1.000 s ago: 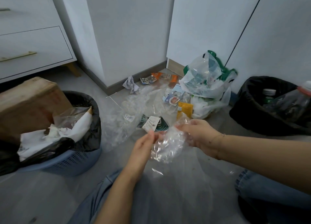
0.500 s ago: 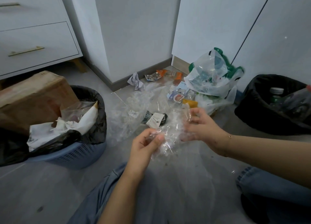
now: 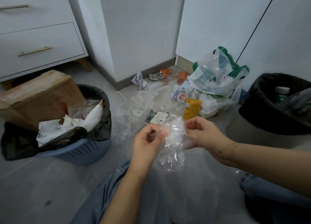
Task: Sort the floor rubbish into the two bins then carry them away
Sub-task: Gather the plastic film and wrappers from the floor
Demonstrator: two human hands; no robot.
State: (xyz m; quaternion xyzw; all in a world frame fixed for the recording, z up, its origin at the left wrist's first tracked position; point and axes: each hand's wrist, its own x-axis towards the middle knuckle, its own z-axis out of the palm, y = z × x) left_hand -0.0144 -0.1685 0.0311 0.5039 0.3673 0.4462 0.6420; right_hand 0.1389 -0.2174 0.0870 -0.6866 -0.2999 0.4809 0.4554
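The person sits on the grey floor (image 3: 42, 186) with blue-jeaned knees to either side. Both hands are raised over the lap and share one crumpled piece of clear plastic film (image 3: 173, 144). The left hand (image 3: 148, 143) pinches its left edge, fingers (image 3: 164, 133) closed on the film. The right hand (image 3: 202, 134) grips the right edge with its fingers curled in, and a thin gold bracelet (image 3: 233, 144) circles that wrist. The film hangs down between the two hands, wrinkled and glossy.

On the left stands a blue slotted plastic basket lined with a black bag (image 3: 84, 151); a brown cardboard box (image 3: 38, 97) leans in it beside white crumpled paper and a clear bag. On the far right stands a second bin lined with a black bag (image 3: 262, 109), holding a green bottle with a white cap (image 3: 281, 94).

Between the bins, loose rubbish lies on the floor near the white wall corner: a large clear plastic bag stuffed with waste (image 3: 213, 75), a yellow packet (image 3: 191, 107), a crumpled pale tissue (image 3: 140, 80), orange wrappers (image 3: 182, 75), a white printed label (image 3: 159, 117) and sheets of clear film (image 3: 133, 116). A white drawer unit with brass handles (image 3: 35, 50) stands behind the left bin.
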